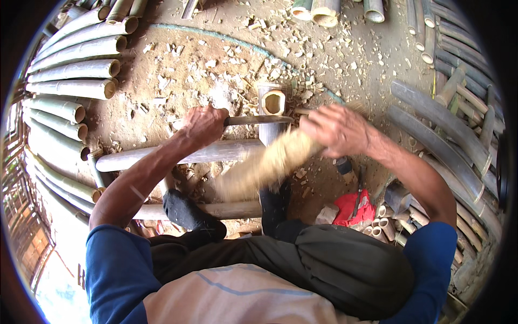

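My left hand (204, 127) is closed round the near end of a long blade (256, 120), which looks like a machete. The blade lies level across a bamboo pole (272, 131) in front of me. Just beyond the blade, a pale, angular cut opening (273, 102) shows in that pole. My right hand (340, 129) grips a rough, pale wooden club (267, 166), smeared by motion. The club slants down to the left, over the pole and near my left foot. Whether it touches the blade cannot be made out.
A thick bamboo pole (186, 153) crosses in front of my feet. Bamboo lengths are stacked at left (81, 69) and right (442, 116). Pale chips (259, 24) litter the dirt floor. A red cloth (356, 208) with a dark tool on it lies by my right knee.
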Available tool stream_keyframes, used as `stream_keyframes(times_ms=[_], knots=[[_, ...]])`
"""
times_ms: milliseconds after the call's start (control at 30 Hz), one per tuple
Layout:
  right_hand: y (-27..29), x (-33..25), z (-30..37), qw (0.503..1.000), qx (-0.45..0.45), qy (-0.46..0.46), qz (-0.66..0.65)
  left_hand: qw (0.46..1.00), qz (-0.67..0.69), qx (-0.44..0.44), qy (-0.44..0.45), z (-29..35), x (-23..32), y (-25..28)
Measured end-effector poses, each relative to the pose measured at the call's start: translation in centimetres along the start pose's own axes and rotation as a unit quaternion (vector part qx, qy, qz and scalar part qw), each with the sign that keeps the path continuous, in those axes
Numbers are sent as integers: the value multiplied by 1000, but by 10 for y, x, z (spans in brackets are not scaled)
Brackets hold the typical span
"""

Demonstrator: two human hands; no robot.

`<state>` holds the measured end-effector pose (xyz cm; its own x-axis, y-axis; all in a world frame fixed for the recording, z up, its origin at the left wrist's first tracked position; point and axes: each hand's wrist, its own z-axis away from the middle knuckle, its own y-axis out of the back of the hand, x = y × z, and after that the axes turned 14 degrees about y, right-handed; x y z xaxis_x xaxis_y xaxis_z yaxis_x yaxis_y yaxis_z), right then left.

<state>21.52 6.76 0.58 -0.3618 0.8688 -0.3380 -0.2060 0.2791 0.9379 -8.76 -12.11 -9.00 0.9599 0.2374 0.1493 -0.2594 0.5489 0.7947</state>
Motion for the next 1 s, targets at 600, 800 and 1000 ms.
stream_keyframes(times_ms=[600,800,1000], knots=[[-9,14,8,1000,-9,-4,27,997,65,36,5,-10,-4,-27],[-21,41,30,994,-27,-79,69,997,57,51,5,-21,-4,-36],[-25,38,15,983,148,94,55,998,60,32,7,-20,6,-22]])
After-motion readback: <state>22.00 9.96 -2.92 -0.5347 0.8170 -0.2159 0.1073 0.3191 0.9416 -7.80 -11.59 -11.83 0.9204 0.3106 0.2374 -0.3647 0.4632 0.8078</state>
